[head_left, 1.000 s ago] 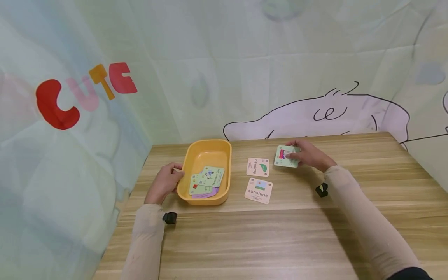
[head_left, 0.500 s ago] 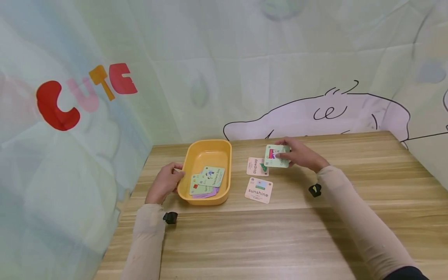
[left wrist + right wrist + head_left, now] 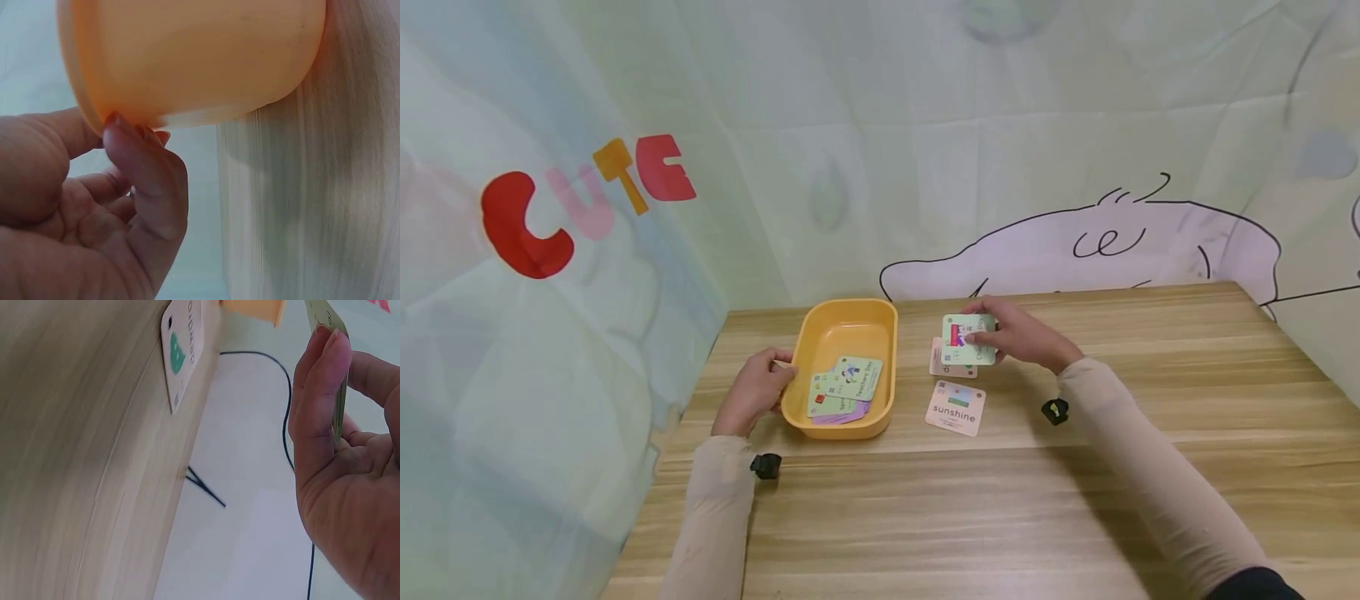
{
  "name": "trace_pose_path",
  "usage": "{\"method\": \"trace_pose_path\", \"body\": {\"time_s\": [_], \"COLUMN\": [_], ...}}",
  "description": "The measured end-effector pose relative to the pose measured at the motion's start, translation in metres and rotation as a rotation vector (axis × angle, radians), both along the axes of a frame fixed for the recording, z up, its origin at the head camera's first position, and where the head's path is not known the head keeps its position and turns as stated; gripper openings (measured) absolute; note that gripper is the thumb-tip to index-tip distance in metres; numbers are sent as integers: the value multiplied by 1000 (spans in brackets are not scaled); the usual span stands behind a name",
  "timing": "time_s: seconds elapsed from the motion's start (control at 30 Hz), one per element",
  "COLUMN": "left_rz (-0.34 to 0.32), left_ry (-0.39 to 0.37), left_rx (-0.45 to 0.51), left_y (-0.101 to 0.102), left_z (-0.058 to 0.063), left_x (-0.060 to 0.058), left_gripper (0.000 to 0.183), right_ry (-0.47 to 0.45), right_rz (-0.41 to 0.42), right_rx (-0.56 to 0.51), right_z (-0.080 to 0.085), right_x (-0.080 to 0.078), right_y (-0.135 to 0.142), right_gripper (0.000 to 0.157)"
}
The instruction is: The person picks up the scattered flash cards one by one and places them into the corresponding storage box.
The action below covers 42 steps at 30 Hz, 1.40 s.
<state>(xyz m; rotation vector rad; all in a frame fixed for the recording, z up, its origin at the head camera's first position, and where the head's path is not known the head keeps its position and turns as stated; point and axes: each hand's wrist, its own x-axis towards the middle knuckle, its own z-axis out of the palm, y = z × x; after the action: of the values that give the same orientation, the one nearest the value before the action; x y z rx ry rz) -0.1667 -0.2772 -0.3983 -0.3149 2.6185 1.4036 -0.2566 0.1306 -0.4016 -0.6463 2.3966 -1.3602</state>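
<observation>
Between thumb and fingers my right hand [image 3: 1026,336] pinches a green card [image 3: 957,347] with a red and purple picture. In the right wrist view that card [image 3: 340,403] is seen edge-on, raised above the table. Below it lies the pink "dewdrop" card [image 3: 181,353], partly covered by it in the head view. A pink "sunshine" card [image 3: 956,408] rests nearer the front. My left hand [image 3: 754,390] pinches the left rim of a yellow plastic tub [image 3: 887,367]; the left wrist view shows thumb and fingers at the tub's rim [image 3: 84,94]. Inside lie green cards, "Teachers' Day" [image 3: 867,375] uppermost, over purple ones [image 3: 842,418].
The wooden table [image 3: 925,517] ends at the back against a printed fabric curtain [image 3: 1000,167]. More curtain hangs along the left side. A small black device sits at each wrist, such as the right one [image 3: 1055,411].
My right hand has carried the green card leftward from right of the "dewdrop" card to over it, toward the tub. My left hand and the tub stay in place.
</observation>
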Motion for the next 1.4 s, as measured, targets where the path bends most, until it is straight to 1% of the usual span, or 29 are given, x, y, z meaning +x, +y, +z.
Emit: {"method": "trace_pose_path", "body": {"time_s": [0.23, 0.53, 0.63, 0.93, 1.1, 1.4], "left_rz": [5, 1, 3, 11, 13, 12], "left_ry": [-2, 5, 4, -7, -10, -9], "left_rx": [-1, -1, -1, -8, -8, -12], "left_y": [1, 1, 0, 1, 1, -1], "left_z": [-1, -2, -2, -1, -1, -2], "left_x": [1, 0, 0, -1, -1, -2], "left_gripper": [36, 36, 36, 36, 36, 36], "right_ry": [10, 29, 35, 15, 25, 23], "right_rz": [44, 67, 83, 129, 161, 201], "right_rx": [-1, 27, 22, -6, -22, -38], "right_z": [2, 6, 8, 12, 14, 13], "right_x": [3, 7, 8, 11, 11, 12], "right_y": [-18, -38, -46, -68, -79, -99], "right_gripper": [44, 47, 47, 45, 44, 43]}}
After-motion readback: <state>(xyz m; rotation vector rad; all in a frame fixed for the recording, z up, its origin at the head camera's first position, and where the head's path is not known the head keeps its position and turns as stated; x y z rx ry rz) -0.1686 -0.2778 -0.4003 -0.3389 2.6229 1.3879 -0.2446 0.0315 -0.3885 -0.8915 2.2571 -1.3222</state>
